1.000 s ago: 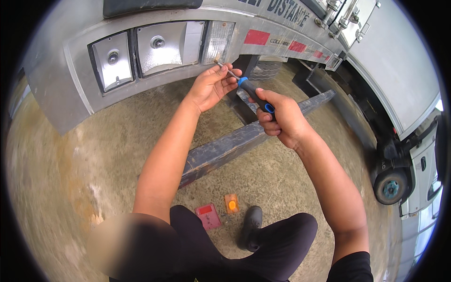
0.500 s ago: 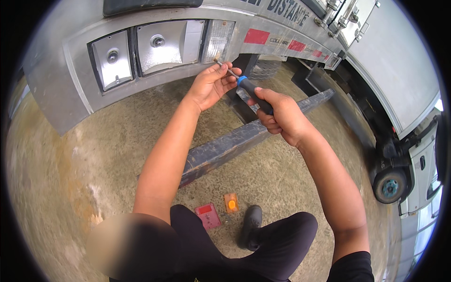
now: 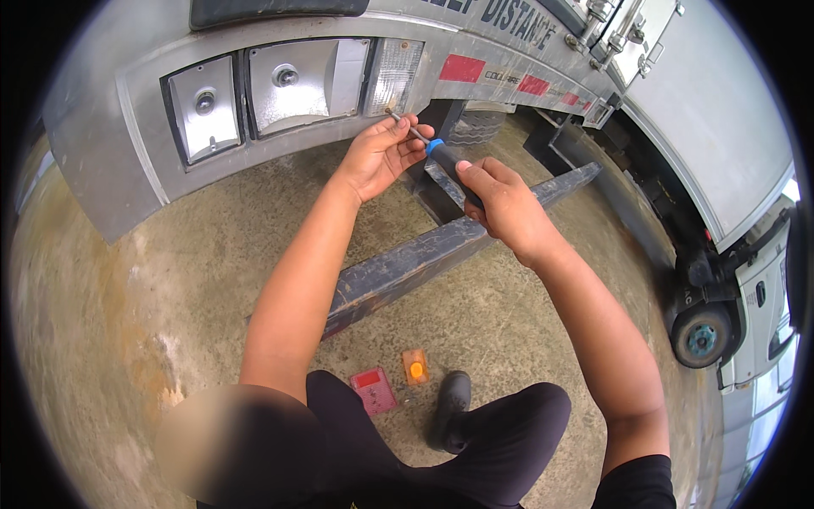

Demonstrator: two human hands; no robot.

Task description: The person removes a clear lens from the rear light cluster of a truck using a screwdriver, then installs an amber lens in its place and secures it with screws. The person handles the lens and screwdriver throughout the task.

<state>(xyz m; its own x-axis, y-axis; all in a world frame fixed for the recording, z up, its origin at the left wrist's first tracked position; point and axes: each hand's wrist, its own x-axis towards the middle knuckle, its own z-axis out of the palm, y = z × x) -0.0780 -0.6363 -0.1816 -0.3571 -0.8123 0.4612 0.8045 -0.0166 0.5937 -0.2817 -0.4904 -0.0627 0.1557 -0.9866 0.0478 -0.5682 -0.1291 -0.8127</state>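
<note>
My right hand (image 3: 507, 206) is wrapped round the dark handle of a screwdriver (image 3: 448, 163) with a blue collar. Its tip meets a screw at the lower edge of a clear ribbed lamp lens (image 3: 393, 75). Close to that tip, the fingers of my left hand (image 3: 381, 155) pinch the screwdriver's shaft. Left of the lens are two uncovered lamp housings, a wide one (image 3: 307, 97) and a narrow one (image 3: 203, 127), each with a bulb in a shiny reflector. All three sit in a grey metal panel at a truck's rear.
Below the lamps a dark metal bar (image 3: 407, 254) runs across at a slant. A red lens (image 3: 374, 392) and an orange lens (image 3: 415, 367) lie on the concrete by my boot (image 3: 453, 395). Another truck (image 3: 738, 170) stands at the right.
My right hand has shifted its grip and turned on the screwdriver's handle. The left hand stays at the shaft, and the tip remains at the screw.
</note>
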